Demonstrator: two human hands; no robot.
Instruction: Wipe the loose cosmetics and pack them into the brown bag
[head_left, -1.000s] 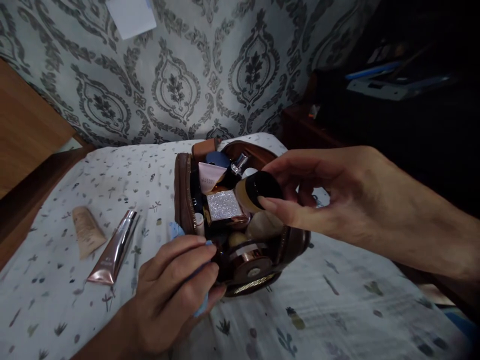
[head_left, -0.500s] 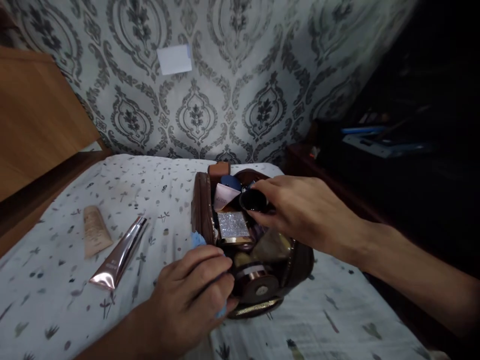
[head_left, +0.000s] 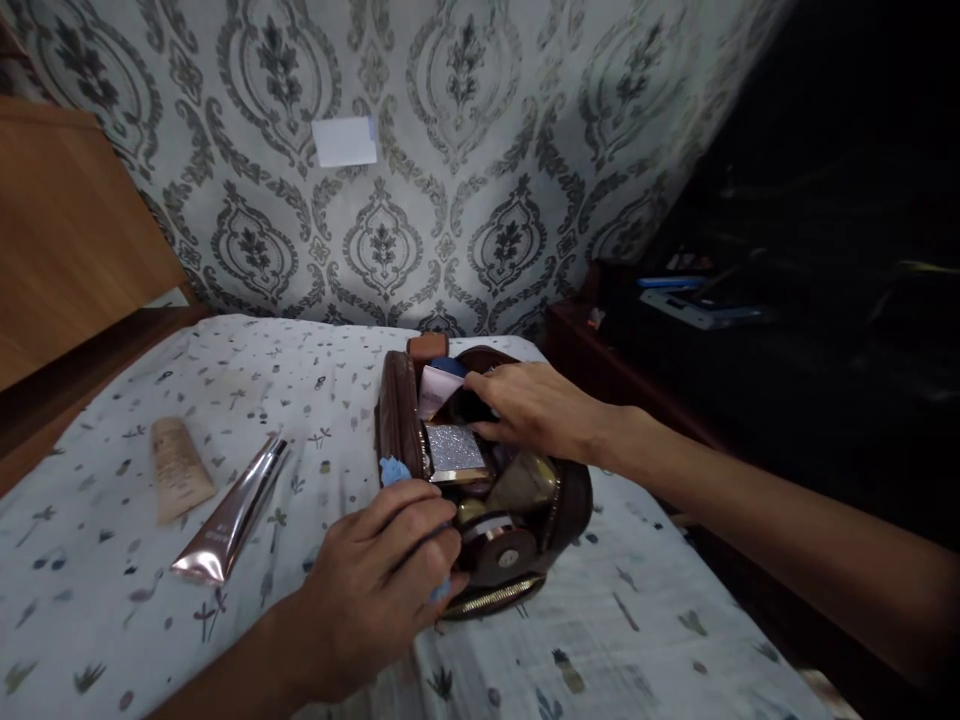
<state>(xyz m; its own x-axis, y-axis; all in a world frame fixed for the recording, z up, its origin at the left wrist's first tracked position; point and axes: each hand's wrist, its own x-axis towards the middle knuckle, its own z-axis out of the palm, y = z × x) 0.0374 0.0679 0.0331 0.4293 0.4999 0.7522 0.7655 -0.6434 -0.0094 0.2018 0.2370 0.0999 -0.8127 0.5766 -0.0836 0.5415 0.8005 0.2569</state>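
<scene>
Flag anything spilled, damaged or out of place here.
No spill or damage shows. Only the beige tube and the shiny pinkish tube stand out, lying loose on the printed sheet, outside the brown bag.

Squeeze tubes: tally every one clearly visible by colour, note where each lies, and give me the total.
Beige: 1, the matte beige tube, on the printed bedsheet
Metallic rose: 1, the shiny rose tube, on the bedsheet beside the beige one
Pale pink: 1, the pale pink tube, inside the open brown bag
Total: 3
</scene>
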